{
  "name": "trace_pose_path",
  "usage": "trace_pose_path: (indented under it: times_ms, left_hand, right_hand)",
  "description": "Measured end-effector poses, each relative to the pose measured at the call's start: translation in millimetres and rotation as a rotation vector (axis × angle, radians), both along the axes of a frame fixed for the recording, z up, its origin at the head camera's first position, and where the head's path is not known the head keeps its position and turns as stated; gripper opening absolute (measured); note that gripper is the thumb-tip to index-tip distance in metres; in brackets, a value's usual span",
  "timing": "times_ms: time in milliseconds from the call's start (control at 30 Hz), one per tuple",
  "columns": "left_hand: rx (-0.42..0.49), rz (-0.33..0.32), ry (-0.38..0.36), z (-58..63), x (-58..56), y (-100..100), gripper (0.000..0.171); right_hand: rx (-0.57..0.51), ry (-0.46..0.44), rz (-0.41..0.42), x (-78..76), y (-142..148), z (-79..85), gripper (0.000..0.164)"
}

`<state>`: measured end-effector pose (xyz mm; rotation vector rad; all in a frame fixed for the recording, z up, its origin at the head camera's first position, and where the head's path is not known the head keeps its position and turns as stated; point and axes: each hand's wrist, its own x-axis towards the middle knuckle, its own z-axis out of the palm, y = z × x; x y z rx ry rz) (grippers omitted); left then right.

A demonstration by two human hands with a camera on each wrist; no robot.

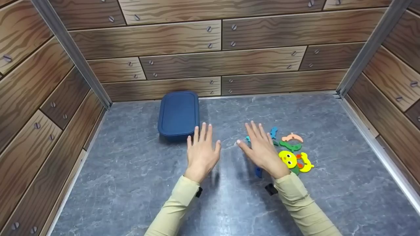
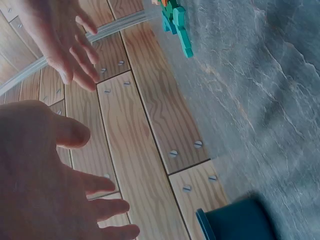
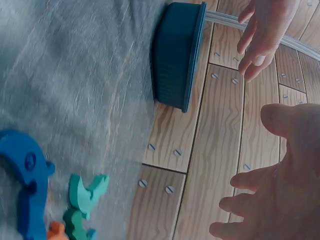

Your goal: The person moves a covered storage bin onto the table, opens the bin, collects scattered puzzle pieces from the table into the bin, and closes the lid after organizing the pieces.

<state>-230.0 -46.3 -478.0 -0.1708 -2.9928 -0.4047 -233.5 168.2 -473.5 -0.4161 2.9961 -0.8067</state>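
Both hands hover palm down over the floor of the enclosure with fingers straight, holding nothing. My left hand [image 1: 201, 157] is just in front of a dark blue lidded box [image 1: 179, 113], its fingertips near the box's front right corner. My right hand [image 1: 262, 150] hovers beside and partly over a group of colourful puzzle pieces, hiding some of them. Among these are a yellow piece with a smiling face [image 1: 288, 159], a yellow curved piece [image 1: 306, 163], a green curved piece [image 1: 290, 146], a peach piece [image 1: 292, 137] and a blue piece [image 1: 273, 132].
Wood-plank-patterned walls [image 1: 183, 39] enclose the grey marbled surface [image 1: 124, 164] at the back and both sides. Metal strips [image 1: 382, 160] run along its edges. In the right wrist view, a large blue curved piece [image 3: 30, 175] lies near a teal piece [image 3: 85, 194].
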Motion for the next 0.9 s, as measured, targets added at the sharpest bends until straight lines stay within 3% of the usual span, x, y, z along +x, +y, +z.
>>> trace_pose_path:
  times_ms: [367,733,900]
  left_hand:
    - [0.187,0.089,0.140,-5.8,-4.6,-26,0.067]
    - [0.435,0.202,0.111,-8.6,-13.4,-66,0.068]
    - [0.502,0.248,0.102,-14.0,-17.8,-82,0.069]
  right_hand:
    - [-0.325,-0.096,0.043,-13.1,-15,-12.1,0.080]
    - [-0.713,-0.175,-0.035,-25.0,-50,-29.8,0.067]
    - [-0.804,-0.185,-0.040,-33.7,-66,-35.8,0.058]
